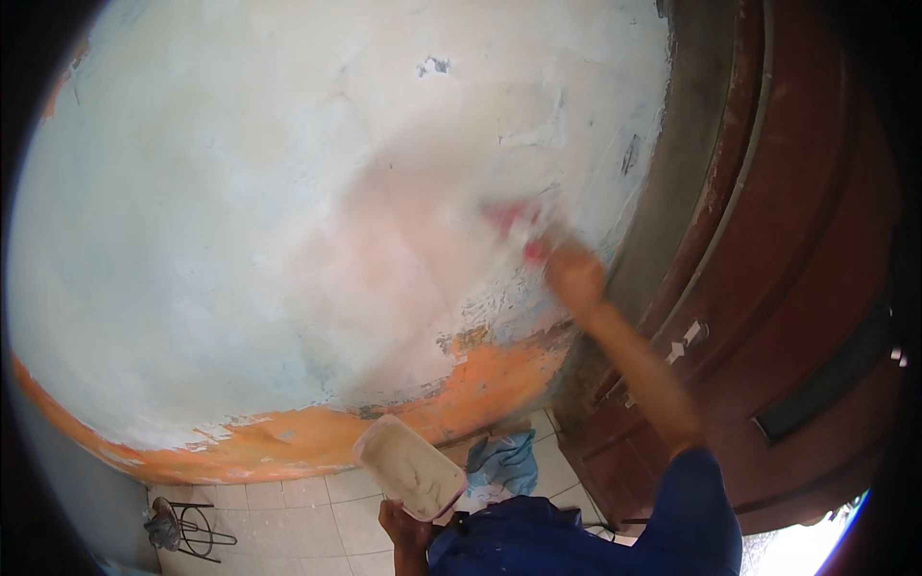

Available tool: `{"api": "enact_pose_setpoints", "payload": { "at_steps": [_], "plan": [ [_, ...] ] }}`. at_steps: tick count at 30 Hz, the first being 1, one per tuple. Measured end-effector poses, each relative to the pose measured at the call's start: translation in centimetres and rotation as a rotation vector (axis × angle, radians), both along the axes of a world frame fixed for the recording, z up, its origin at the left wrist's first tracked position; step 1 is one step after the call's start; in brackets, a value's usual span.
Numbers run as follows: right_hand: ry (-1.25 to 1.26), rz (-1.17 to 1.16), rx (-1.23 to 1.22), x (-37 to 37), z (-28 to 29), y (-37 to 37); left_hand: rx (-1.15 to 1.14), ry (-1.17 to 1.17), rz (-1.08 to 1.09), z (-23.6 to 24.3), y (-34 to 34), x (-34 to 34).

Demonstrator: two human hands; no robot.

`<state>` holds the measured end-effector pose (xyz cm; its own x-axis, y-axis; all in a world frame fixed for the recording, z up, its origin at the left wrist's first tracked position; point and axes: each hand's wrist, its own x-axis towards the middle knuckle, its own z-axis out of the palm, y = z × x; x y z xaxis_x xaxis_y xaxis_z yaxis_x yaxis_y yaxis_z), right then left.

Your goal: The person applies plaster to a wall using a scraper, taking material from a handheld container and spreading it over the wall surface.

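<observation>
My right hand (576, 276) is raised against the wall, its fingers closed around a red putty knife (511, 217). Motion smears the knife, so its blade edge is unclear. It is at the wall (230, 182), which is coated in whitish filler with rough, scraped patches near the knife. Low in front of my body, my left hand (403, 526) grips the near-left side of a rectangular plastic tub (363, 444). Pale putty (408, 466) lies inside the tub, its surface uneven.
Bare orange paint (504, 384) shows along the wall's foot. To the right stands a dark red door (807, 230) with a handle (688, 338). A blue cloth (504, 463) lies on the tiled floor (298, 514). A black metal stool or stand (200, 531) is at lower left.
</observation>
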<state>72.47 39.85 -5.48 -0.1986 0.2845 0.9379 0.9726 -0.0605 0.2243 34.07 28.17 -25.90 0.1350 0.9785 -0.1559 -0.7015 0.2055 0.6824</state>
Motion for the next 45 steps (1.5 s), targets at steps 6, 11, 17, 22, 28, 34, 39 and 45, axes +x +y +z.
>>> {"api": "enact_pose_setpoints", "payload": {
  "at_steps": [6, 11, 17, 22, 28, 34, 39, 45],
  "plan": [
    [-0.003, -0.049, 0.118, 4.0, 7.6, 2.9, -0.019, 0.22, 0.073, -0.8, 0.0, 0.1],
    [0.001, -0.033, -0.108, 2.0, -10.9, 5.1, 0.124, 0.617, -0.123, 0.3, 0.2, 0.7],
    [0.01, 0.206, -0.349, -2.8, -19.2, -0.7, -0.029, 0.261, -0.034, -0.4, 0.5, -0.3],
    [0.077, -0.3, 0.118, 4.7, 1.1, -0.1, -0.024, 0.21, -0.105, -1.0, 0.4, -0.7],
    [0.018, -0.152, 0.281, 11.4, 16.3, 1.1, -0.181, -0.188, -0.105, -1.7, 0.6, 0.1],
    [0.026, -0.217, -0.063, 8.6, -8.3, 3.5, -0.067, 0.206, -0.095, 0.3, -0.6, 0.6],
    [0.179, -0.11, -0.243, 6.6, -21.2, 0.2, 0.222, 0.819, -0.198, -0.4, -0.4, 0.2],
    [0.238, -0.293, 0.262, 12.3, 4.7, -0.5, 0.129, 0.56, -0.1, -2.1, -0.1, -0.7]
  ]
}}
